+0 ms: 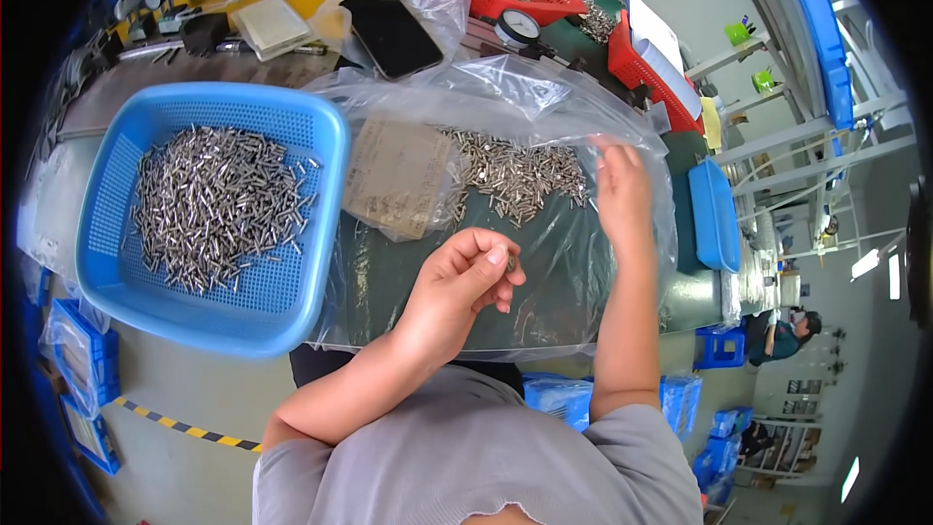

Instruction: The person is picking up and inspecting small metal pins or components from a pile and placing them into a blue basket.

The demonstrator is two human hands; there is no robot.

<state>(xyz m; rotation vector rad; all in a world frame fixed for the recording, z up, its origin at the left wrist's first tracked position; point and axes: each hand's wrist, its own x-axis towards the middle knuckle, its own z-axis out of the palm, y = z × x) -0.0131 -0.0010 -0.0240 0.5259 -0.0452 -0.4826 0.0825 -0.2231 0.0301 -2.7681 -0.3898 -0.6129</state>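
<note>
My left hand point(462, 282) is raised over the near part of the plastic sheet, thumb and fingers closed on a small metal pin point(511, 262) that shows only in part. At the right side of a loose pile of short metal pins point(525, 175) is my right hand point(624, 196), its fingers mostly stretched and their tips against the clear plastic sheet point(573, 301). The pile lies on the sheet, partly covered by its folded upper layer. Left of it, a brown piece of card point(400, 178) with writing sits under the plastic. A blue perforated basket point(330, 224) at the left holds many similar pins.
Behind the sheet lie a black phone point(392, 32) and a round dial gauge point(517, 28). Red baskets point(544, 0) stand at the back, one with papers point(661, 53). A blue tray point(714, 214) is by the bench's right edge. A person point(779, 335) is farther right.
</note>
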